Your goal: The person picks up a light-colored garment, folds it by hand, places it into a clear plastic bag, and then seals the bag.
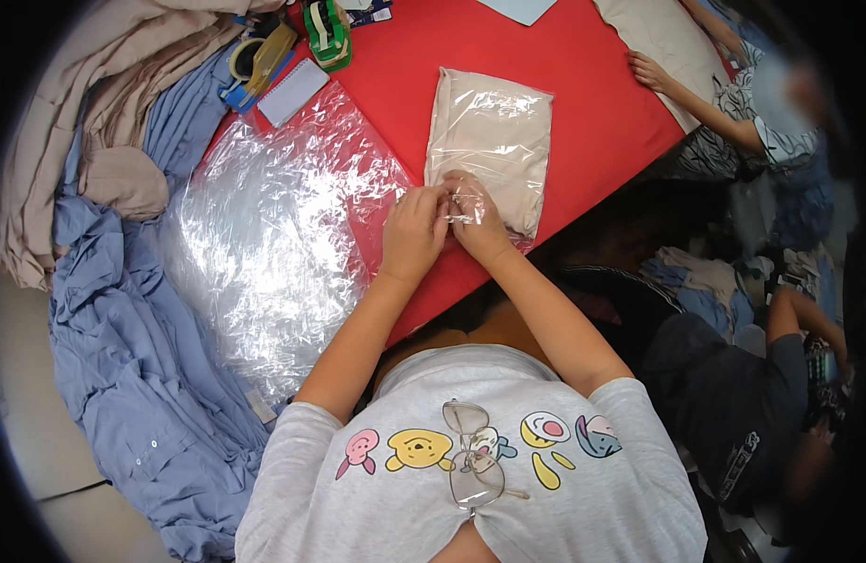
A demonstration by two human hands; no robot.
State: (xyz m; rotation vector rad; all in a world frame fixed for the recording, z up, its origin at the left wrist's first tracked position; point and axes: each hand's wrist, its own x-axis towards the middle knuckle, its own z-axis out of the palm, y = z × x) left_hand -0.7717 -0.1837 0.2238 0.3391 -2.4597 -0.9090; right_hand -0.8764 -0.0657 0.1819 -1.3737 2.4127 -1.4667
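Observation:
A folded beige garment (497, 127) lies in a clear plastic bag (522, 98) on the red table. My left hand (416, 227) is closed at the bag's near left corner, its fingertips pinched on the film. My right hand (477, 218) meets it there, fingers bent and also gripping the bag. Shiny film lies over part of the right fingers, so their exact hold is partly hidden. Just left of my left hand spreads a pile of clear plastic bags (273, 225).
A green tape dispenser (328, 38), another tape dispenser (260, 58) and a notepad (293, 92) sit at the far left. Blue garments (151, 375) and beige garments (123, 178) heap along the left. Another person's hand (651, 72) rests on beige cloth (672, 47); someone else (724, 403) is at right.

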